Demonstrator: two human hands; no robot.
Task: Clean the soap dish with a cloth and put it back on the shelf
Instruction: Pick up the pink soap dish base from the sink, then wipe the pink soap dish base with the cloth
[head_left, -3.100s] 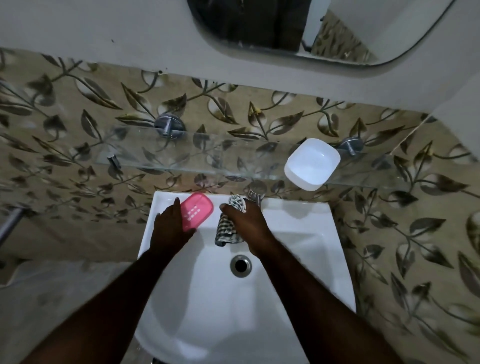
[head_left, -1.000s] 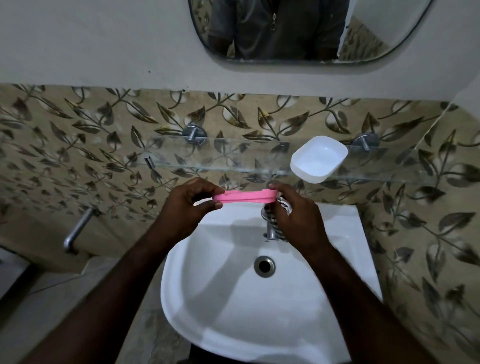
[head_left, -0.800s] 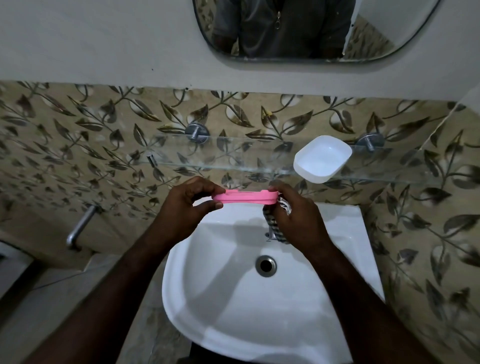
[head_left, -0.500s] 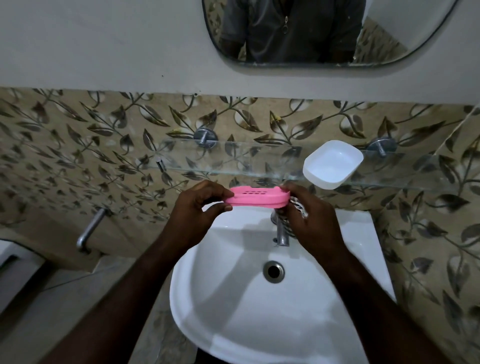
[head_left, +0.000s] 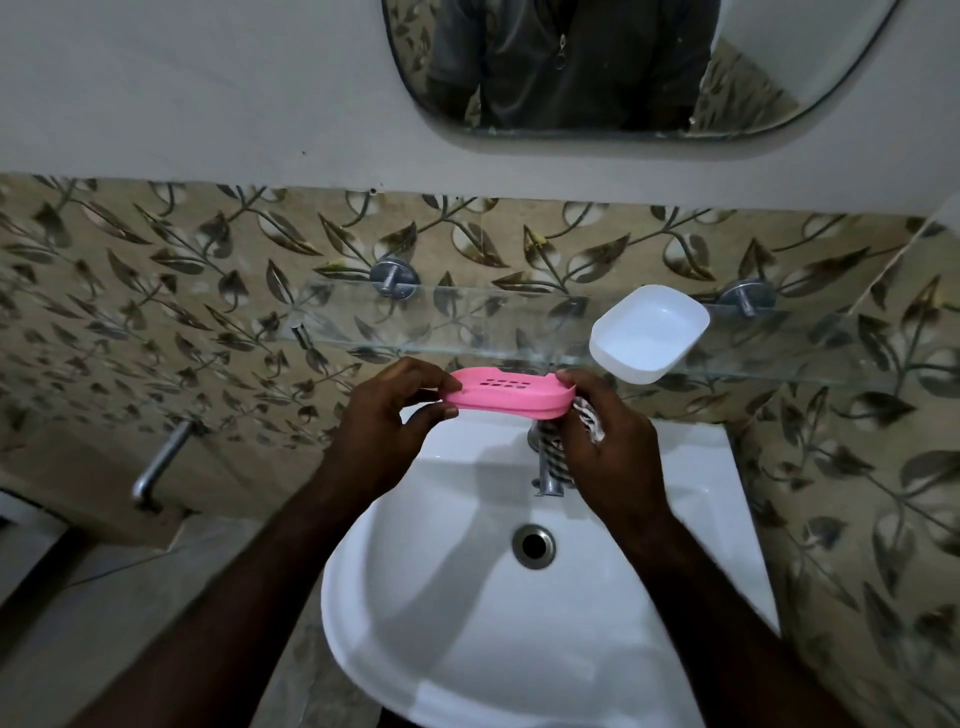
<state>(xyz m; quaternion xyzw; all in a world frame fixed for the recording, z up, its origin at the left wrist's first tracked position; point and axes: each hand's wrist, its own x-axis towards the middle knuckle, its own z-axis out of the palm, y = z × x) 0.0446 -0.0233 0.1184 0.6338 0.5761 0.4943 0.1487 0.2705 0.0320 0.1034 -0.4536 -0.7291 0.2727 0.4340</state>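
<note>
Pink soap dish (head_left: 506, 393) is held level in the air above the back edge of the sink (head_left: 519, 649), slotted face up, 2 rows of small slots showing. Left hand (head_left: 382, 431) pinches the dish's left end, fingers curled over the top rim and thumb underneath. Right hand (head_left: 608, 441) pinches the right end with a fingertip on the rim. The same hand has a striped cloth (head_left: 589, 418) bunched under its curled fingers, with the cloth hanging toward the tap (head_left: 545, 467) at the sink's back. Cloth possibly touches the dish's underside, but the hand covers that spot, so I can't tell. The dish is not on the glass shelf (head_left: 467, 322), which is fixed to the tiled wall above the sink. The dish sits just in front of and below the shelf's front edge. White tray (head_left: 647, 340) rests on the shelf above the sink's right rear corner, overhanging the front edge. Drain (head_left: 533, 545) is mid-sink. Both forearms reach in over the sink's front rim. Mirror (head_left: 597, 67) is on the wall above the sink and reflects a dark zipped top. Metal pipe (head_left: 161, 462) sticks out of the wall left of the sink.
</note>
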